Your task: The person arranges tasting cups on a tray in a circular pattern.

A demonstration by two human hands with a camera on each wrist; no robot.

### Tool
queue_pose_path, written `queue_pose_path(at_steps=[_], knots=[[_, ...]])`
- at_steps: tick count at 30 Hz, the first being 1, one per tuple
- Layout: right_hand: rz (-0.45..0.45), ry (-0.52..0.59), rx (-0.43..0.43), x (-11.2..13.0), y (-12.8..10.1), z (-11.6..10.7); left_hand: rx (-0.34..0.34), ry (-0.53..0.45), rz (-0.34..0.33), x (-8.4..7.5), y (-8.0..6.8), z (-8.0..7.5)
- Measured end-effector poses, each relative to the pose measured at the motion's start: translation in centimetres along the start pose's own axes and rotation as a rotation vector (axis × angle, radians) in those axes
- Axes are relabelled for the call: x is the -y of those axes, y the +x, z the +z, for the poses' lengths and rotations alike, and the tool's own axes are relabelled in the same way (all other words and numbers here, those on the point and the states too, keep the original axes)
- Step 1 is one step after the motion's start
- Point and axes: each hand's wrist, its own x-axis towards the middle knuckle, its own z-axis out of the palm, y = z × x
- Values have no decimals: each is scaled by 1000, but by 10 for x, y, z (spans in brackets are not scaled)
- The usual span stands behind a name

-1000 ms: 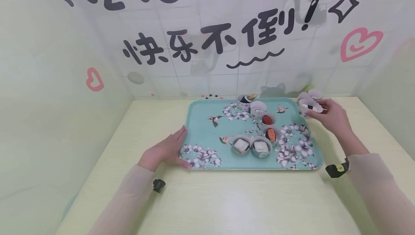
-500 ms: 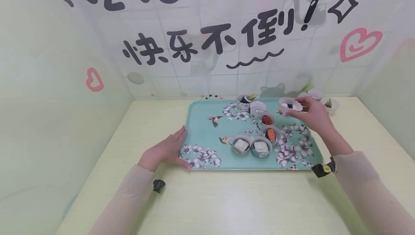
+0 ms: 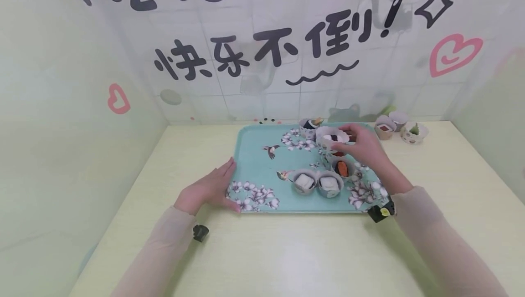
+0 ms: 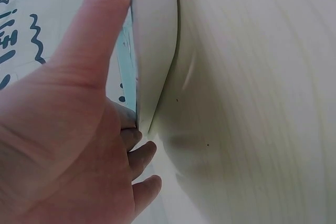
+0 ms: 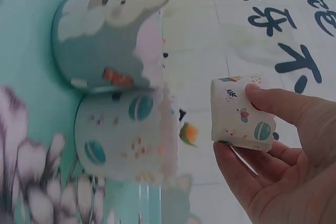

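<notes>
the right hand (image 3: 362, 149) pinches a paper cup (image 3: 331, 138) by its rim between thumb and fingers, holding it above the far part of the tray (image 3: 254, 160); the cup holds white rice with a dark strip. the left hand (image 3: 209, 190) lies flat, fingers straight, on the tray's near-left edge. six more cups (image 3: 317, 184) sit on the tray (two with white pieces, two with orange). three cups (image 3: 399, 126) stand on the table (image 3: 287, 251) beyond. the wall (image 3: 262, 55) reads "快乐不倒!".

The rectangular turquoise plastic tray (image 3: 254, 160) bears white-and-purple blossoms and small birds. The white paper cup (image 5: 239, 114) carries teal, pink and orange prints. The tabletop (image 3: 287, 251) is pale yellow.
</notes>
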Motion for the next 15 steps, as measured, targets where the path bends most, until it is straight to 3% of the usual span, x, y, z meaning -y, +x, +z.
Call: queue_pose_path(at_steps=[15], knots=[[-28, 22, 113, 20, 16, 47, 5, -7, -9, -1, -1, -1]])
